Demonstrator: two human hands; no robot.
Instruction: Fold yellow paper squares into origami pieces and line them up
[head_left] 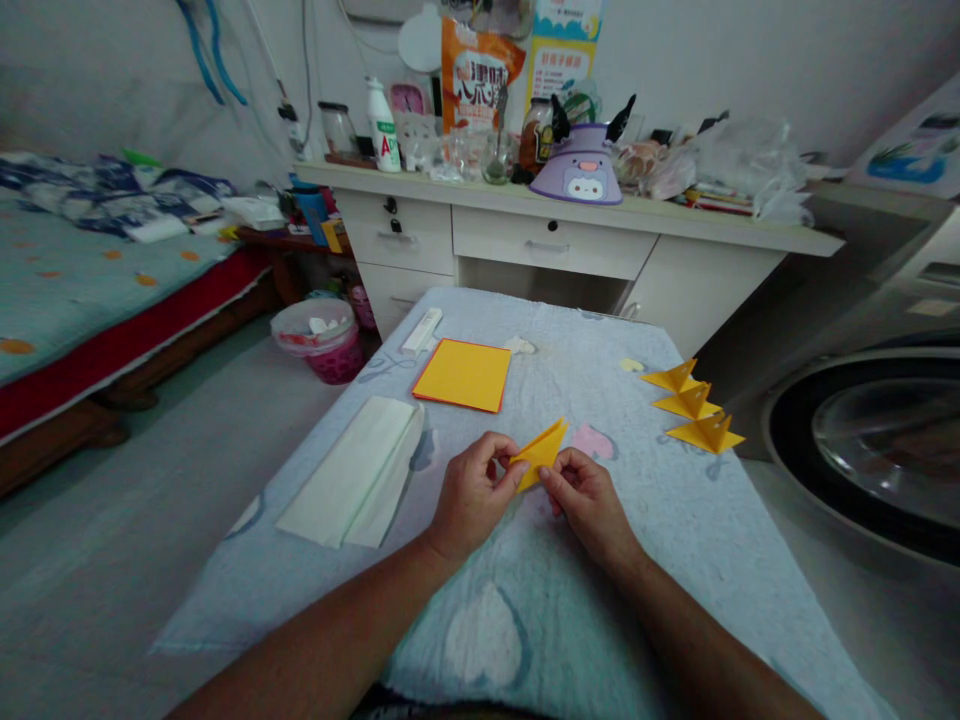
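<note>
A folded piece of yellow origami paper (543, 452) is held between both hands, just above the cloth-covered table (480, 560). My left hand (478, 492) pinches its left edge between thumb and fingers. On its lower right side, my right hand (589, 502) grips it with the thumb in front; some fingertips are hidden behind. Beyond my left hand lies a stack of square yellow paper (463, 375) with an orange-red edge showing. Three folded yellow paper pieces (690, 404) with raised points stand in a row at the table's right side.
A pale folded cloth or paper (352, 475) lies at the left, with a white slim device (423, 331) behind it. A cluttered white cabinet (555, 235) stands at the back, a washing machine (870, 430) at right. A pink bin (322, 340) sits on the floor.
</note>
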